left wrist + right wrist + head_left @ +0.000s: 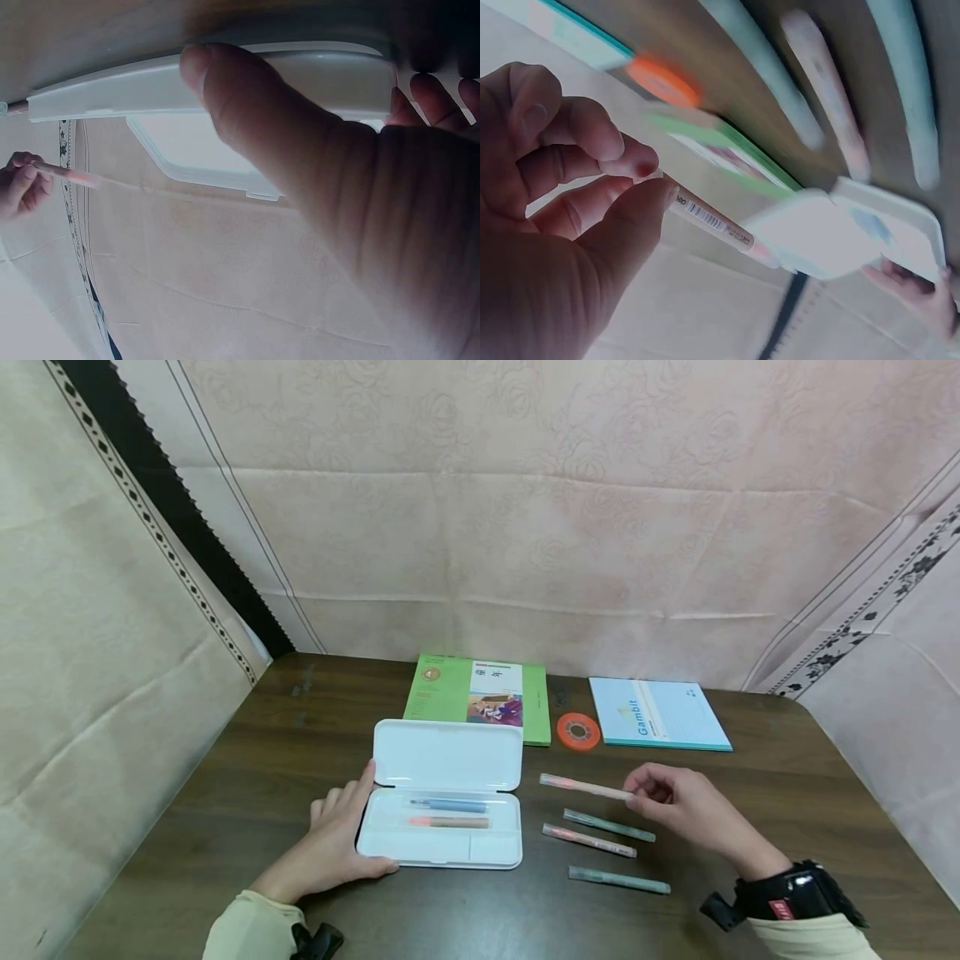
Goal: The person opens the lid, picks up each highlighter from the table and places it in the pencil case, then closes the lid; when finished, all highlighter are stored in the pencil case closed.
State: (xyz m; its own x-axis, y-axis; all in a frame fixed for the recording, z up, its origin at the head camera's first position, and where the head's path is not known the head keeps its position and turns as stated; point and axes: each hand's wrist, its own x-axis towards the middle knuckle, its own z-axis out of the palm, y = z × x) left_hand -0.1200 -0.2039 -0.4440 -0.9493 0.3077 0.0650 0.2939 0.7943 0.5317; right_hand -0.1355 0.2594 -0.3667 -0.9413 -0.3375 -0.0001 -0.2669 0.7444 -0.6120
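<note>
Pen (pixel 585 787) in a fingertip pinch, aimed at the open case (pixel 420 850)

In the head view I have the pen just right of the case, pinched at its right end by the right hand (pixel 686 806). Its long axis runs mostly left to right, pink end leftward and slightly farther off. A blue pen (pixel 453 806) and a pink-tipped pen (pixel 453 822) lie in the case, and three loose pens (pixel 588 841) lie nearer me than the held one. I take the step in hand to be loading the case; the next move, as I judge it, calls for a shift left and a slight turn to match the pens inside.

In the left wrist view I see the left hand (pixel 337 842) gripping the case's left end, thumb against the near edge. The pen, blurred, seems raised off the table (pixel 450 914).

In the right wrist view, thumb and fingertip close on the pen's end; its barcode label (pixel 712 219) shows, and the pink end points away from the hand, toward the case.
</note>
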